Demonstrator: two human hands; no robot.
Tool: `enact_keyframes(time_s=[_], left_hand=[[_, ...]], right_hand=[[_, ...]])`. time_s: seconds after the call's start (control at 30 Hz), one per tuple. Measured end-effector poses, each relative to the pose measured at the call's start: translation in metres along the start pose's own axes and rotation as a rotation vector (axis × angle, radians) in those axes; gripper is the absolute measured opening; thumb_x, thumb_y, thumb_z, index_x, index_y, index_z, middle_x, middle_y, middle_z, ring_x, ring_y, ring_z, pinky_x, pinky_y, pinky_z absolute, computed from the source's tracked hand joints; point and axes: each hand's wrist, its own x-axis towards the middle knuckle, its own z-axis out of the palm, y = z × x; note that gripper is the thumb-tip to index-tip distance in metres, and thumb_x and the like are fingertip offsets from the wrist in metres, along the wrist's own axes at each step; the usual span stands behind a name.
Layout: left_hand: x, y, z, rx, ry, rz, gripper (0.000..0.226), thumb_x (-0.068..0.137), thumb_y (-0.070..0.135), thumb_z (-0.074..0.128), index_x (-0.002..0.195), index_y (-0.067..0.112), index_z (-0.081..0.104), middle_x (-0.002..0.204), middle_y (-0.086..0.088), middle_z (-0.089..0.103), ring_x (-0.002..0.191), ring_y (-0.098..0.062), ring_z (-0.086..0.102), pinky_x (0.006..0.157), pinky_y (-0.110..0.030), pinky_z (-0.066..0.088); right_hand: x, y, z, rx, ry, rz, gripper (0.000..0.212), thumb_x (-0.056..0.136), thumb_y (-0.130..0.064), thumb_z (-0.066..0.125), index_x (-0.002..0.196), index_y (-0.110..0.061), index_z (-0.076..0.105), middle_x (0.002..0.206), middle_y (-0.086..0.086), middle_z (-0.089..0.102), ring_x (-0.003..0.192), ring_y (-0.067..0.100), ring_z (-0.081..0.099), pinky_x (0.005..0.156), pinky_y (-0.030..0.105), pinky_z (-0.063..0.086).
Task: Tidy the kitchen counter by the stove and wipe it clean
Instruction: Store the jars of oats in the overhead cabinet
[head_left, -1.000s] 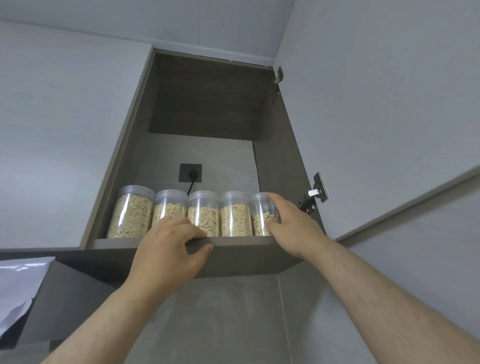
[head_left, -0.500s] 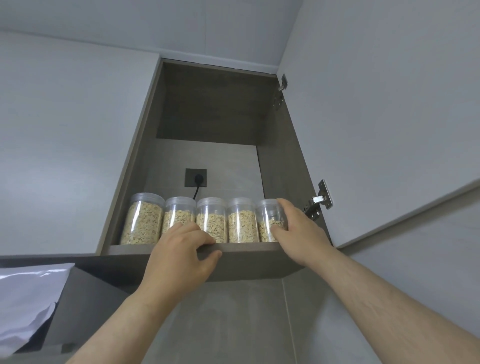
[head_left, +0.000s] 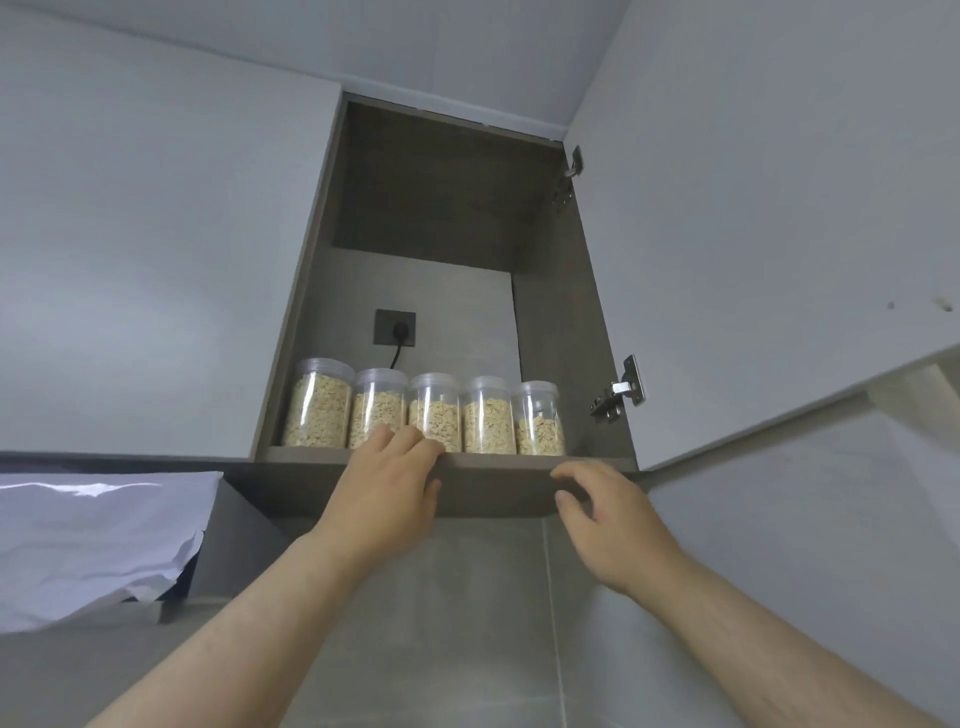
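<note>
The left hand (head_left: 387, 488) grips the front edge of the cupboard shelf (head_left: 498, 483), fingers hooked over the top and thumb on its face. Just above its fingertips stand five oat jars (head_left: 435, 413) in a row, the second and third partly behind the fingers. The right hand (head_left: 613, 525) hangs just below the shelf edge, fingers loosely curled, holding nothing. The last jar (head_left: 539, 421) stands above it, slightly to its left.

Open grey wall cabinet (head_left: 441, 208), door (head_left: 753, 208) swung right; grey tiled wall (head_left: 441, 623) below.
</note>
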Motion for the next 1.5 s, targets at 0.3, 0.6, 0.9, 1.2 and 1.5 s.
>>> enact_keyframes(time_s=[0.3, 0.6, 0.9, 1.2, 1.5], left_hand=[[-0.035, 0.027, -0.008, -0.232, -0.138, -0.091, 0.046, 0.092, 0.034, 0.058, 0.135, 0.022, 0.054, 0.145, 0.007, 0.043, 0.137, -0.013, 0.035, 0.113, -0.026, 0.024], [-0.037, 0.133, -0.064, -0.508, -0.146, 0.15, 0.049, 0.095, 0.043, 0.052, 0.142, 0.036, 0.041, 0.15, 0.024, 0.029, 0.135, 0.013, 0.017, 0.101, 0.002, 0.007], [0.006, 0.2, -0.137, -0.475, -0.124, 0.169, 0.058, 0.095, 0.04, 0.051, 0.148, 0.039, 0.028, 0.153, 0.025, 0.024, 0.124, 0.023, 0.01, 0.092, 0.01, -0.004], [0.028, 0.261, -0.194, -0.668, -0.178, 0.067, 0.054, 0.099, 0.04, 0.046, 0.149, 0.042, 0.026, 0.153, 0.03, 0.024, 0.138, 0.013, 0.019, 0.114, -0.016, 0.016], [0.056, 0.272, -0.243, -0.209, -0.145, 0.059, 0.05, 0.097, 0.036, 0.049, 0.146, 0.036, 0.036, 0.148, 0.02, 0.041, 0.134, -0.004, 0.039, 0.103, -0.017, 0.027]], right_hand=[[-0.059, -0.042, -0.06, 0.055, 0.167, -0.042, 0.022, 0.094, -0.01, 0.057, 0.077, -0.019, 0.068, 0.078, -0.012, 0.065, 0.083, 0.003, 0.058, 0.068, 0.009, 0.041], [-0.095, -0.058, -0.151, 0.254, 0.525, 0.122, 0.022, 0.086, -0.011, 0.067, 0.071, -0.027, 0.066, 0.077, -0.017, 0.067, 0.066, 0.006, 0.062, 0.061, 0.015, 0.046], [-0.105, -0.069, -0.267, 0.649, 0.803, 0.021, 0.042, 0.088, 0.005, 0.056, 0.104, -0.034, 0.053, 0.109, -0.013, 0.06, 0.103, 0.011, 0.062, 0.087, 0.03, 0.048], [-0.107, -0.071, -0.304, 1.221, 0.562, 0.132, 0.06, 0.084, 0.021, 0.029, 0.122, -0.012, 0.061, 0.111, 0.002, 0.072, 0.112, 0.017, 0.065, 0.092, 0.031, 0.056], [-0.106, -0.103, -0.299, 1.111, 0.259, -0.021, 0.053, 0.087, 0.014, 0.038, 0.105, -0.023, 0.07, 0.103, -0.007, 0.075, 0.104, 0.006, 0.067, 0.083, 0.02, 0.055]])
